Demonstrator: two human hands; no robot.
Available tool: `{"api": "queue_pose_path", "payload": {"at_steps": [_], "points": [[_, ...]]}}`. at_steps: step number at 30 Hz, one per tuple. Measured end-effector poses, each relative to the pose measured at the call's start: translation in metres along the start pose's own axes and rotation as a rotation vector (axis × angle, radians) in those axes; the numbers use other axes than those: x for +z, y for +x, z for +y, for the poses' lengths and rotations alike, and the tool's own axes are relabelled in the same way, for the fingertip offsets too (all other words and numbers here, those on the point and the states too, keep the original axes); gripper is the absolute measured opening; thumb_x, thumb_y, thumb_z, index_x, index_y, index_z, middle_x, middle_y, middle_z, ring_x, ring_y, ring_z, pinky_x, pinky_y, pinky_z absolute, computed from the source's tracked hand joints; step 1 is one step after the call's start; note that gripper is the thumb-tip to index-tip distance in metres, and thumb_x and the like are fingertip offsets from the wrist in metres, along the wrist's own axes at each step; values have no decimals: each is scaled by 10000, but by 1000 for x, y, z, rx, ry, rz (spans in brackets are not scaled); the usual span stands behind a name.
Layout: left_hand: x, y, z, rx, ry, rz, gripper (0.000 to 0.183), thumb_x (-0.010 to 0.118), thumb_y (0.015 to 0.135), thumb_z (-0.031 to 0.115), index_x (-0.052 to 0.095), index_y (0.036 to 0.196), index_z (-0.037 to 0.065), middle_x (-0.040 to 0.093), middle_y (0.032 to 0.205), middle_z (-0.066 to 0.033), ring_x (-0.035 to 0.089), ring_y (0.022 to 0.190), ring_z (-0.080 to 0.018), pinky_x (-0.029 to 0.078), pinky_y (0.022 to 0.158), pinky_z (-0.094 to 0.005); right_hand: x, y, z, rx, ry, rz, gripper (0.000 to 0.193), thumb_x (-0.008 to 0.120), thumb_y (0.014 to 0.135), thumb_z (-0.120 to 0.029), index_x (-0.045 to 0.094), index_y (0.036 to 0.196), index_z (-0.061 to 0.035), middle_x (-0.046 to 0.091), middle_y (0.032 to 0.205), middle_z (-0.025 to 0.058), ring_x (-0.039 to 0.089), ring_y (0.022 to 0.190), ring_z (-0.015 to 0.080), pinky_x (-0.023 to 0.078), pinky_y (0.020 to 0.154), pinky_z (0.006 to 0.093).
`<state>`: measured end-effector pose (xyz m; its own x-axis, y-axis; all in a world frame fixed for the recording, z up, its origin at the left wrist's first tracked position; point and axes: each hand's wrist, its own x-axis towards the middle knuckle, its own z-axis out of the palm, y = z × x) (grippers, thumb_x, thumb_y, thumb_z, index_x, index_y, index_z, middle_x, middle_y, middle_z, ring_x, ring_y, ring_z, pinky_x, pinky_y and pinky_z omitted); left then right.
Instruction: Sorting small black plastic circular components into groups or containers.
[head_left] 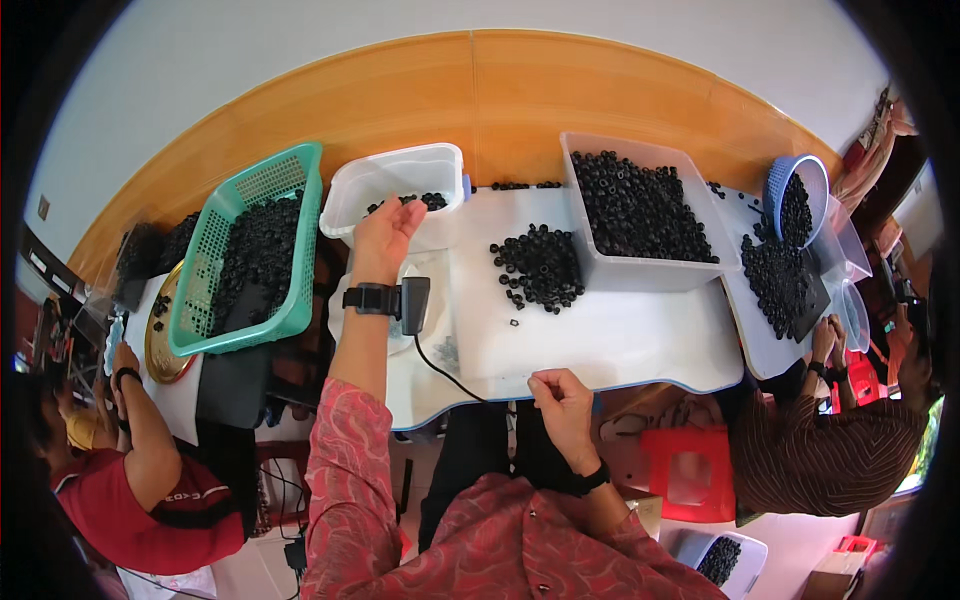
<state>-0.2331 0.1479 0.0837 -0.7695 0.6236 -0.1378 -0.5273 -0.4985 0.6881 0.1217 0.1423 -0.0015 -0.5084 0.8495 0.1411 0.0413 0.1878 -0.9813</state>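
Observation:
My left hand (386, 236) reaches over the near rim of a small white tub (343, 180), palm up, its fingers loosely extended and apart. I see nothing in it. Small black ring-shaped pieces (432, 201) lie in that tub. At the front edge of the white table (630, 335), my right hand (566, 408) is closed, thumb against curled fingers. Whatever it holds, if anything, is too small or hidden to make out. A loose pile of black ring-shaped pieces (538, 265) lies ahead of it, with one piece (514, 322) lying apart.
A large translucent bin (650, 276) full of black pieces stands right of the pile. Left is a green basket (308, 250) of black parts. A blue basket (778, 190) spills pieces at far right. Co-workers sit on both sides. A cable (445, 375) hangs from my left wrist device.

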Motion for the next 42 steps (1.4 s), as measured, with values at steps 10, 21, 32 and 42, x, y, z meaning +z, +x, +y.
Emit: {"api": "queue_pose_path", "payload": {"at_steps": [10,21,32,42], "points": [[7,-134,-107,-32,997,-233,154,641,898,128,710,987,23,672,814,-25,576,588,-72,481,527,-216,-10,23,14,-73,-92,34,75,686,847,-42,641,895,-6,621,783,64,577,634,119,468,579,248],[12,-160,-168,436,1675,-141,216,680,827,170,658,1030,101,559,885,-145,611,733,-345,502,616,-429,-7,30,24,-222,-293,-20,101,684,822,5,626,902,-18,605,794,107,608,618,200,484,562,285],[10,-187,-164,525,1285,-104,114,658,832,72,621,932,31,581,824,-153,578,721,-365,487,629,-431,-9,31,22,-197,-328,-47,103,676,828,-4,633,917,-32,612,815,121,641,661,237,502,570,317],[-19,-235,-146,-103,556,57,136,638,921,97,649,972,-28,667,797,-49,622,645,-85,528,564,-212,0,17,-4,-239,-54,-217,191,696,832,0,657,1018,-13,600,924,87,623,711,147,494,593,238]]}}
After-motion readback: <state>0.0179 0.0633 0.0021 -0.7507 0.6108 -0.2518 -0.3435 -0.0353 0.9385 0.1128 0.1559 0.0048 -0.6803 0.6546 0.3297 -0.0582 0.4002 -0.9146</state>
